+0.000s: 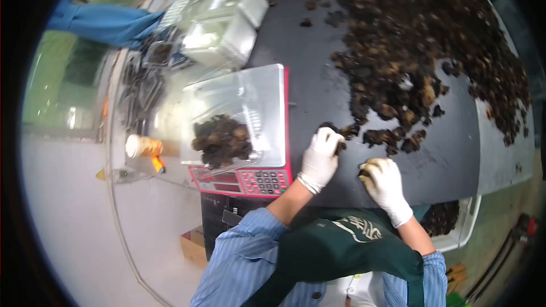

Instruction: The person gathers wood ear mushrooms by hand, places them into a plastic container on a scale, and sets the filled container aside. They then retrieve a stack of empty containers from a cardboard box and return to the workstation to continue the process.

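Forearms point(291, 202) converging, left hand point(320, 158) pinching dark pieces point(340, 147), right hand point(384, 185) curled, its grip unclear.

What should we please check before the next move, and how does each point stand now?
1. Left hand at the dark pieces: ok.
2. Right hand gripping a piece: cannot tell; the fingers hide it.
3. Gloves on both hands: ok.
4. Clear container on the near scale: ok.
5. Near scale's reading: cannot tell, too blurred.
6. Pile all together: not ok, strays lie apart.
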Demonstrator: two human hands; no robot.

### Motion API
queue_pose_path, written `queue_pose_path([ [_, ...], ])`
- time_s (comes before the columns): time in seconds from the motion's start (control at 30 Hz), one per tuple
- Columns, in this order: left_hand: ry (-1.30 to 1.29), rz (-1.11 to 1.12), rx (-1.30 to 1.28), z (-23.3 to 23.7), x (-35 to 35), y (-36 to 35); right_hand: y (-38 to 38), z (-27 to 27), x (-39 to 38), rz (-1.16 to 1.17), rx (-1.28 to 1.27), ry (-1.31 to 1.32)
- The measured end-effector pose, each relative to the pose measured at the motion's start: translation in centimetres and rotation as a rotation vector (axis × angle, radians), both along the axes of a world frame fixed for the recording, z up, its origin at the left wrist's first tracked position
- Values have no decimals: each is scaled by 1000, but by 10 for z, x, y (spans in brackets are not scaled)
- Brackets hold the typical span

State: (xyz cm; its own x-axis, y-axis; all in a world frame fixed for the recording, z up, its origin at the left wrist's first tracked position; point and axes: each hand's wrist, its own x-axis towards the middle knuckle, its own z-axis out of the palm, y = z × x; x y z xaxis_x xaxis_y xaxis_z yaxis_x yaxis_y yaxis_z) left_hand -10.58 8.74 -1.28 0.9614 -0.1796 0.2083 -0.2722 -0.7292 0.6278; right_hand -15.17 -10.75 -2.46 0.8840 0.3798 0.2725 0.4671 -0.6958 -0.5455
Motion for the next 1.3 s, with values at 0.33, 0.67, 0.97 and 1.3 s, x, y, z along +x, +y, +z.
queue_pose_path([
  [0.33, -388, 268, 35, 141, -23, 118, 5, 17, 57, -232, 633, 205],
  [0.67, -16, 408, 198, 113, -32, 200, 134, 112, 95, 230, 862, 563],
  [0.97, 32, 155, -9, 107, -30, 198, 219, 117, 110, 707, -53, -69],
  [1.3, -174, 501, -1167, 102, -51, 246, 147, 116, 137, 329, 479, 336],
])
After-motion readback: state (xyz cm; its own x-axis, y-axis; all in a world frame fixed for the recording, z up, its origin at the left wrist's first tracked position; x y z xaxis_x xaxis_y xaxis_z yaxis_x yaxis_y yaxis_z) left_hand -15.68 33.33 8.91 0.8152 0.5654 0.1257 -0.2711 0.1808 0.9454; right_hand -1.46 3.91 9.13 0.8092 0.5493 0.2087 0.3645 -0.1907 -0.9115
